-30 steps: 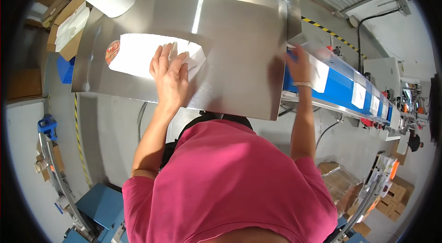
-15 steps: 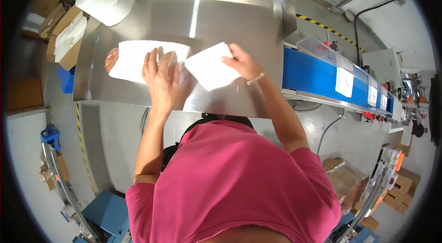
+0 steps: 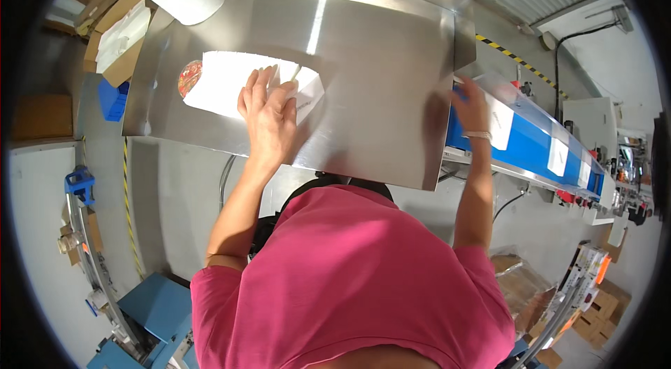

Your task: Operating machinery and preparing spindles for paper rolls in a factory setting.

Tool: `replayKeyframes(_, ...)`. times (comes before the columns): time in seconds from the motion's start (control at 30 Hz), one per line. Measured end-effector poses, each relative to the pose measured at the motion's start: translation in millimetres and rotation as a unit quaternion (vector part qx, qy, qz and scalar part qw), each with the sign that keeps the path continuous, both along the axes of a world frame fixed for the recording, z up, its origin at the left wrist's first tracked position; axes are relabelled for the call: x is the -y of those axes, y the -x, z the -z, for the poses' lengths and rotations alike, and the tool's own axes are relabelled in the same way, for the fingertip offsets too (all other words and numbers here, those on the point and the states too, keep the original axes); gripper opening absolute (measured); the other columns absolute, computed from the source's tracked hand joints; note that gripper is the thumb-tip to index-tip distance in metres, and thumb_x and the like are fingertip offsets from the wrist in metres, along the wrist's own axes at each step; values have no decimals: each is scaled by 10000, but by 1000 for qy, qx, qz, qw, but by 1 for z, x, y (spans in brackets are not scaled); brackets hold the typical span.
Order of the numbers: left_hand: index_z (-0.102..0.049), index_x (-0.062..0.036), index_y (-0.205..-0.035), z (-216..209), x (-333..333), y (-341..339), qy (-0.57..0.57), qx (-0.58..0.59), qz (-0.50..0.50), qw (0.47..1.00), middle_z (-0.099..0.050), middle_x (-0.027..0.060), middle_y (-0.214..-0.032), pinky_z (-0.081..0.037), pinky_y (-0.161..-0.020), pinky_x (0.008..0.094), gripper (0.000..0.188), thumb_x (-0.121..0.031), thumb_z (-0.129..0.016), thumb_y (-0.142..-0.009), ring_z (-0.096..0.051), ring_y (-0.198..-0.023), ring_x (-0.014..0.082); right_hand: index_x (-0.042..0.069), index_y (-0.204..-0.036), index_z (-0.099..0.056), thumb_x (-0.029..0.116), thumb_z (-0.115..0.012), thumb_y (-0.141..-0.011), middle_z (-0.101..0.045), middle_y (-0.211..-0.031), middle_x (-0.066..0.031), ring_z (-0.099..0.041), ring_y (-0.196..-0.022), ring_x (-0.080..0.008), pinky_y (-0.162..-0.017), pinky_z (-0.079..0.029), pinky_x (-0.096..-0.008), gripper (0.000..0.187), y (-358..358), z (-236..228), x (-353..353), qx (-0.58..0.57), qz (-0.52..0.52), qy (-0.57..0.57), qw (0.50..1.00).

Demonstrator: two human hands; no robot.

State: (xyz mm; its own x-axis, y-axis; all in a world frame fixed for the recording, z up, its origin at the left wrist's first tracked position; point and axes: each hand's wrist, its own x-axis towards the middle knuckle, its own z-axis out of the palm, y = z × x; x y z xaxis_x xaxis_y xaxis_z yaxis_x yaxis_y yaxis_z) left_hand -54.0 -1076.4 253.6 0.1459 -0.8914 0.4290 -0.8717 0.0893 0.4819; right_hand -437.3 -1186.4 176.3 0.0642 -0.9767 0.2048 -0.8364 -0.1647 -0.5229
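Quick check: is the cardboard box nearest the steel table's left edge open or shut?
Open: the cardboard box shows white material between its brown sides. How full it is, I cannot tell.

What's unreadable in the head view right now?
All in the head view:
- Right hand: fingertips blurred; grip unclear.
- Left hand: its back hides the palm.
- Red-patterned item: full outline hidden by the white packets.
- Equipment beyond the blue conveyor: too small to identify.
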Motion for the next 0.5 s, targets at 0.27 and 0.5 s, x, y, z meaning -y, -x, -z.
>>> replayKeyframes(0.27,-625,-88,-927,-10,0,5,-41,12,25,999,-401,175,-1272,-194,-997,487,263,-22,-626,-672,-297,-1227,373,75,-1132,-511,204,-664,-746,-508,-1112,-81,-480,-1024,-195,-860,-397,-315,435,-213,-53,4,184,-438,-194,858)
replayKeyframes(0.5,-539,-67,-1097,0,5,-12,-17,41,-12,999,-408,179,-1247,-244,-977,481,360,-78,-614,-745,-325,-1196,370,26,-948,-505,270,-616,-811,-528,-779,-40,-479,-720,-95,-649,-416,-256,301,-169,-7,-18,458,-276,-275,799)
